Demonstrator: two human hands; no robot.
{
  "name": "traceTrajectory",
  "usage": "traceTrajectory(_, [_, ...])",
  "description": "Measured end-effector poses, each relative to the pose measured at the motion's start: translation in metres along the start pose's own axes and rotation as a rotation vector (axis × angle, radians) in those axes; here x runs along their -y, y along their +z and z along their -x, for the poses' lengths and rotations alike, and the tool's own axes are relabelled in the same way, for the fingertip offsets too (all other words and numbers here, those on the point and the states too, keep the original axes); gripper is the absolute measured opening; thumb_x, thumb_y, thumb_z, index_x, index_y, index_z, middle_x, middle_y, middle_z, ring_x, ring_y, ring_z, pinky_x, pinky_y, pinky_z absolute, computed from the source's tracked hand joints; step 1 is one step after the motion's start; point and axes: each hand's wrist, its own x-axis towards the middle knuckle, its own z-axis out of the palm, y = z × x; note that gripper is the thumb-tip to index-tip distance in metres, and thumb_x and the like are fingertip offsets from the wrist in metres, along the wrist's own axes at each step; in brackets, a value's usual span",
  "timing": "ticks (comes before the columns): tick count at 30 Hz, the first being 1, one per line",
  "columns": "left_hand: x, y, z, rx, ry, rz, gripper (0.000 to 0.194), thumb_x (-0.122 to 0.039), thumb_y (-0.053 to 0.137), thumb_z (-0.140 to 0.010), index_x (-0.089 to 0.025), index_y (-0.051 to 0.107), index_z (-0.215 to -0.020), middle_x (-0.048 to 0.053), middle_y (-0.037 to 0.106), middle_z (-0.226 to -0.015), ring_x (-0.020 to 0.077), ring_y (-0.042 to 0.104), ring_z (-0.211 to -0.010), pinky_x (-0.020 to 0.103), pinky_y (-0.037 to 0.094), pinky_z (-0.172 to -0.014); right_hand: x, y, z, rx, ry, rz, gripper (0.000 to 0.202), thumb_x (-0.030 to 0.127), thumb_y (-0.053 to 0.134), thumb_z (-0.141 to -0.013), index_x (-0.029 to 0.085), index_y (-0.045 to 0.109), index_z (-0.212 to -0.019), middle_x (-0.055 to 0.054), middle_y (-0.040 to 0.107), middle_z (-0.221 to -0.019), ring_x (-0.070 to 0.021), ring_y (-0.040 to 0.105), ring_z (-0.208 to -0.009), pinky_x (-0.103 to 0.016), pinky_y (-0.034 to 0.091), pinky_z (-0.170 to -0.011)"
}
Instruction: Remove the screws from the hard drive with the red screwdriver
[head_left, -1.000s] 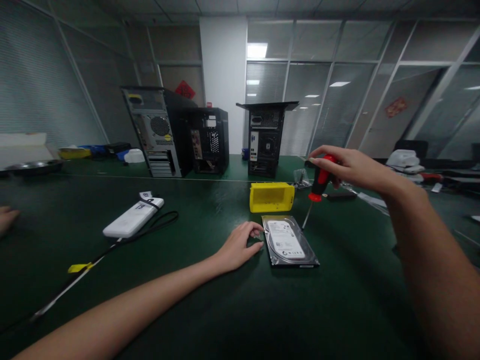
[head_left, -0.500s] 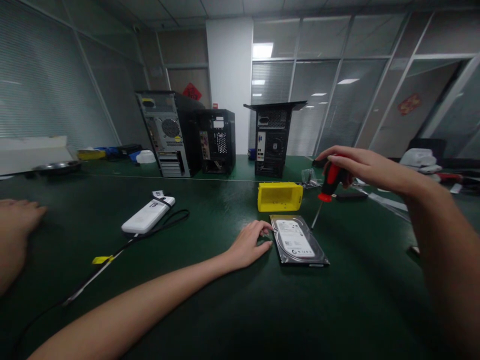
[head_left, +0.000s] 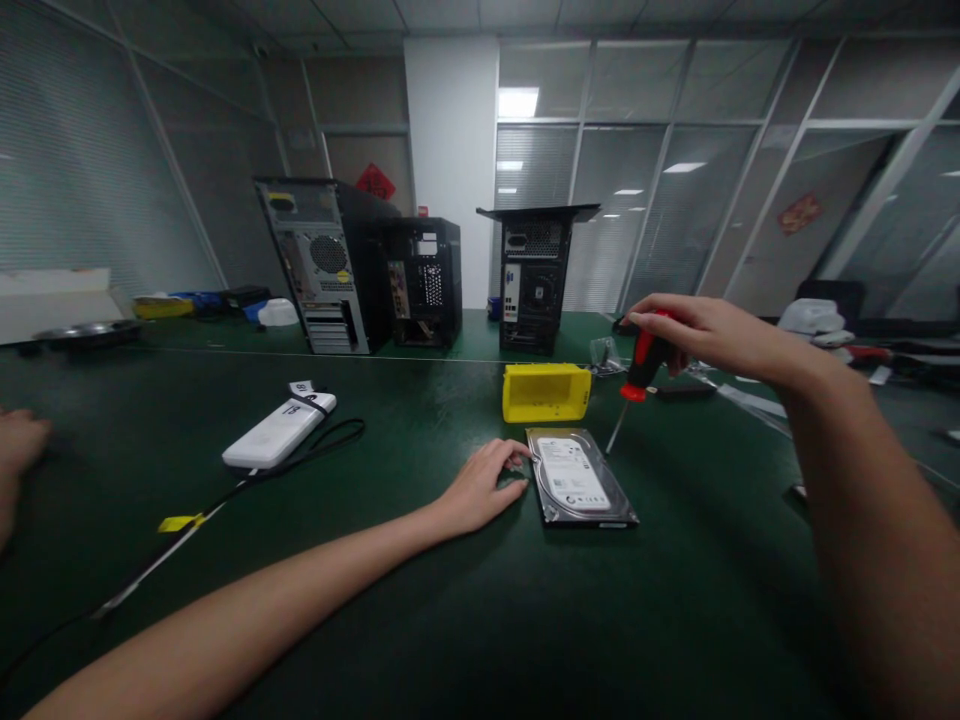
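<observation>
A hard drive (head_left: 574,480) with a white label lies flat on the green table (head_left: 465,620). My left hand (head_left: 484,485) rests at its left edge, the fingertips touching the drive and the thumb apart, holding nothing. My right hand (head_left: 671,340) is closed round the red and black handle of a screwdriver (head_left: 641,368). The screwdriver's shaft slants down to the drive's right edge, with its tip at or close to that edge. Just behind the drive stands a yellow plastic box (head_left: 546,393), its open side facing me.
Three computer cases (head_left: 319,270) stand at the back. A white power bank (head_left: 281,430) with a black cable lies to the left. Another person's hand (head_left: 21,440) is at the far left edge. Clear plastic pieces (head_left: 606,357) and a white helmet-like object (head_left: 810,316) lie at the right.
The whole view has shifted, so things appear slightly further left. Both hands keep about the same places at the drive. The other person's hand shows less at the left edge.
</observation>
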Motion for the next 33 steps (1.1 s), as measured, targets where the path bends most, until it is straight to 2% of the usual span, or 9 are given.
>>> traceTrajectory(12, [-0.0009,0.0010,-0.0003,0.002,0.006,-0.023,0.035,-0.022,0.053,-0.081,-0.020,0.053,-0.116,0.008,0.055,-0.107,0.0213,0.052,-0.100,0.038,0.043,-0.090,0.0000,0.0031,0.0003,-0.026,-0.070,0.006,0.048,0.051,0.042,-0.084,0.022,0.053,-0.119,-0.006,0.064,-0.086,-0.0163,0.058,-0.058,-0.033,0.048,-0.056])
traceTrajectory(21, [-0.0004,0.0011,0.0002,0.009,0.022,-0.034,0.036,-0.021,0.053,-0.081,-0.022,0.052,-0.117,0.007,0.055,-0.107,0.0219,0.052,-0.101,0.039,0.043,-0.091,-0.0039,0.0070,-0.0040,-0.057,-0.055,0.007,0.040,0.055,0.045,-0.082,0.022,0.057,-0.102,-0.004,0.062,-0.076,-0.0146,0.056,-0.054,-0.029,0.046,-0.052])
traceTrajectory(26, [-0.0015,0.0006,0.0006,0.012,0.031,-0.028,0.036,-0.021,0.051,-0.082,-0.022,0.052,-0.117,0.007,0.054,-0.110,0.0225,0.051,-0.103,0.040,0.042,-0.092,-0.0032,0.0002,0.0011,-0.006,-0.054,0.001,0.039,0.051,0.041,-0.084,0.022,0.056,-0.106,-0.005,0.063,-0.082,-0.0159,0.058,-0.058,-0.032,0.047,-0.057])
traceTrajectory(30, [-0.0016,0.0004,0.0008,0.008,0.033,-0.031,0.035,-0.021,0.052,-0.081,-0.022,0.052,-0.117,0.008,0.055,-0.109,0.0230,0.051,-0.104,0.040,0.042,-0.092,-0.0015,-0.0002,0.0040,0.007,-0.053,0.002,0.044,0.056,0.045,-0.081,0.023,0.054,-0.110,-0.005,0.064,-0.085,-0.0153,0.058,-0.058,-0.031,0.046,-0.056])
traceTrajectory(33, [-0.0007,0.0012,0.0009,0.002,0.038,-0.041,0.036,-0.021,0.052,-0.081,-0.022,0.052,-0.117,0.008,0.054,-0.109,0.0231,0.051,-0.103,0.040,0.042,-0.092,-0.0013,0.0020,0.0030,-0.021,-0.037,0.022,0.046,0.060,0.044,-0.080,0.022,0.055,-0.104,-0.004,0.063,-0.082,-0.0139,0.056,-0.055,-0.031,0.046,-0.055])
